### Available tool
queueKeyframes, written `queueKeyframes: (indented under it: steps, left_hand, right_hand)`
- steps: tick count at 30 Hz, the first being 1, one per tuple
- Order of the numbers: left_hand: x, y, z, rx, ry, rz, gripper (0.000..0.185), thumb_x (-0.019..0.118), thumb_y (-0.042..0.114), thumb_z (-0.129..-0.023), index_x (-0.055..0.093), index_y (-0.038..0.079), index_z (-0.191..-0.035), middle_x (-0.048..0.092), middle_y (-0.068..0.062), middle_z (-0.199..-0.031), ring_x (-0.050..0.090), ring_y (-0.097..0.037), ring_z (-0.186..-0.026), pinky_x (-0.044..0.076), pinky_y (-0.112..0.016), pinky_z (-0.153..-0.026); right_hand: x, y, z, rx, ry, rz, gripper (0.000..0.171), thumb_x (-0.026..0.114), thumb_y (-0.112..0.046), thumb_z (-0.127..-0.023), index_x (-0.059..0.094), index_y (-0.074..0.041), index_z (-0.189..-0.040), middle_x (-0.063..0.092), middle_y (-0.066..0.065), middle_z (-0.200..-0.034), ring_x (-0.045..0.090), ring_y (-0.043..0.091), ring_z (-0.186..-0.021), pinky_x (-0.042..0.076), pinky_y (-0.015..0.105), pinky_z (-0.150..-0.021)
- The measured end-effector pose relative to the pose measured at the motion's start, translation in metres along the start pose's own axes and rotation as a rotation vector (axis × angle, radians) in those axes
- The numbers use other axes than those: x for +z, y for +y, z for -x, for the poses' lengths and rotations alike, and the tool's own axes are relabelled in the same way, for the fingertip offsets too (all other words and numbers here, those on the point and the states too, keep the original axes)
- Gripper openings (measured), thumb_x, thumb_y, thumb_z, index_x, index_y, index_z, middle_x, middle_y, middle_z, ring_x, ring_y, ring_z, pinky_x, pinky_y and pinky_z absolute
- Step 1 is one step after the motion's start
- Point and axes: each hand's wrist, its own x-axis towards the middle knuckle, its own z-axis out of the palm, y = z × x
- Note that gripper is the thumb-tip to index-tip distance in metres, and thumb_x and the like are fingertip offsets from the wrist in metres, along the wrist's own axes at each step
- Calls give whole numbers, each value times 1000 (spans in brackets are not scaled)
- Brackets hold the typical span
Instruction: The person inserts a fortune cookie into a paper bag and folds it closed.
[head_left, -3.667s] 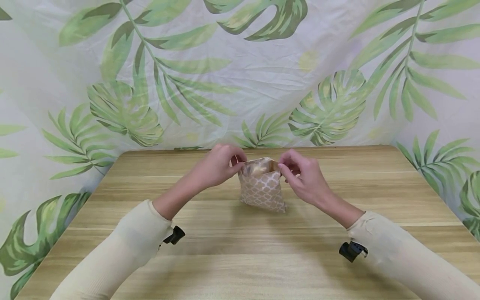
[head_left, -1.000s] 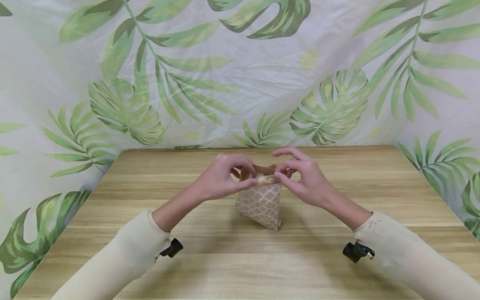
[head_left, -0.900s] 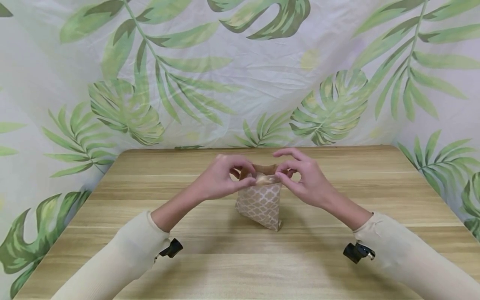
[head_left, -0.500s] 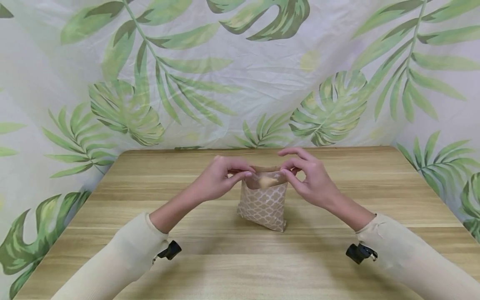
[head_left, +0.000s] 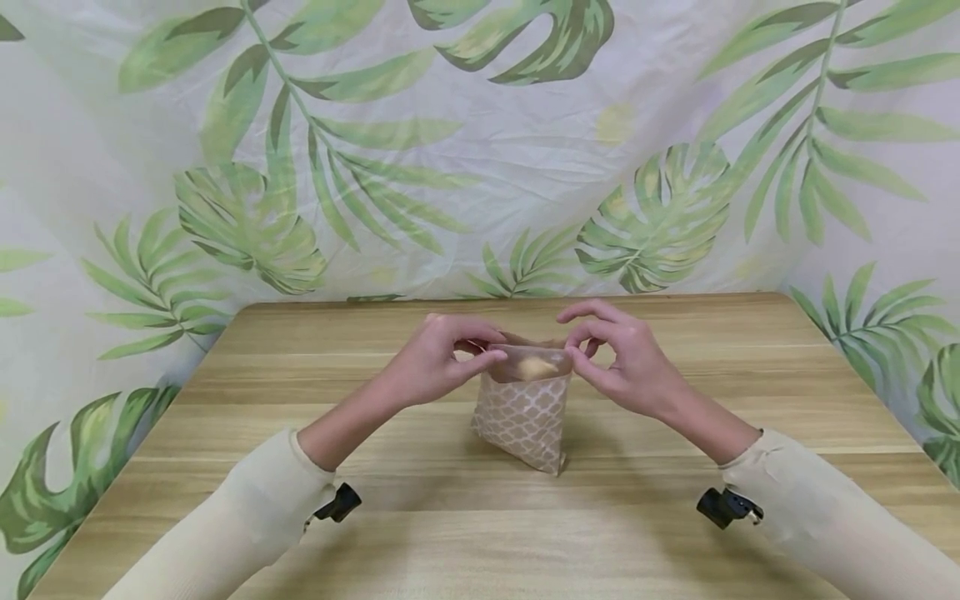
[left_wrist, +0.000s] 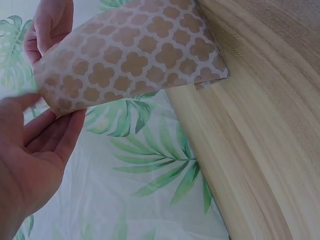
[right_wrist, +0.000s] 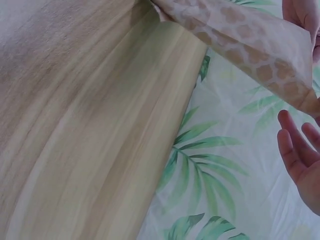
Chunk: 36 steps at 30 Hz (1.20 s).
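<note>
A brown paper bag (head_left: 521, 421) with a white lattice print stands slightly turned on the wooden table. Its mouth faces up, and a translucent layer runs along the near rim. Behind that layer shows a pale yellow lump (head_left: 537, 367), whose kind I cannot make out. My left hand (head_left: 442, 360) holds the rim's left corner, thumb on the near side and fingers behind. My right hand (head_left: 628, 358) pinches the right corner between thumb and forefinger, its other fingers spread. Both wrist views show the bag's printed side (left_wrist: 135, 60) stretching from the fingers to the tabletop.
The wooden table (head_left: 480, 542) has its far edge just beyond the hands. Behind it hangs a white cloth (head_left: 517, 183) printed with green leaves. Small black devices (head_left: 341, 502) sit under both sleeve cuffs.
The bag has come nearer than in the oldest frame. Over the last second my hands have moved slightly apart, the rim is straighter, and more of the translucent layer and lump shows.
</note>
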Motion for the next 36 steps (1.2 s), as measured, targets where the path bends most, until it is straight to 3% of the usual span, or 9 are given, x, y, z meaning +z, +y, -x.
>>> queueKeyframes:
  steps: [5,8,16,21,26,31,36]
  left_hand:
    - [0,2,3,-27,-19,49,55,95,10,-73,73,-3,-121,73,-13,-123,69,-23,-100,62,-27,-77]
    - [3,2,4,-2,-12,53,65,98,7,-67,70,-5,-124,70,-14,-128,68,-25,-100,62,-27,-76]
    - [19,4,9,76,89,-104,54,96,7,-71,71,-8,-116,69,-17,-119,67,-20,-85,60,-23,-72]
    - [22,4,9,76,107,-100,50,95,8,-73,71,-8,-114,69,-15,-116,67,-19,-85,60,-22,-71]
    - [23,4,9,94,108,-96,42,92,9,-77,73,-6,-111,70,-13,-113,67,-18,-85,60,-21,-70]
    - [22,4,8,77,107,-80,26,83,10,-88,75,-4,-108,72,-13,-110,67,-19,-86,60,-23,-70]
    - [20,7,6,32,99,-66,14,74,8,-95,77,-2,-105,74,-13,-109,69,-19,-87,60,-26,-70]
  right_hand:
    - [-2,-5,-7,1,38,56,20,67,12,-84,66,-7,-79,69,14,-112,66,21,-89,57,27,-65]
    - [-2,-7,-11,-10,69,94,18,64,10,-81,64,-7,-76,69,13,-109,64,21,-89,55,27,-64]
    - [-1,-13,-14,-10,58,179,18,58,9,-72,56,-9,-71,67,11,-107,69,21,-86,55,35,-67]
    - [0,-11,-10,30,-57,188,21,62,7,-74,54,-11,-69,68,13,-107,68,23,-85,55,37,-69]
    - [-2,-9,-8,56,-170,106,19,69,2,-83,61,-14,-75,69,12,-113,64,12,-75,56,34,-66]
    - [-4,-9,-10,99,-208,63,20,76,-2,-89,68,-15,-76,71,11,-114,67,17,-85,55,32,-69]
    - [-5,-10,-13,127,-211,47,18,78,0,-87,70,-13,-78,71,10,-114,67,18,-88,56,36,-72]
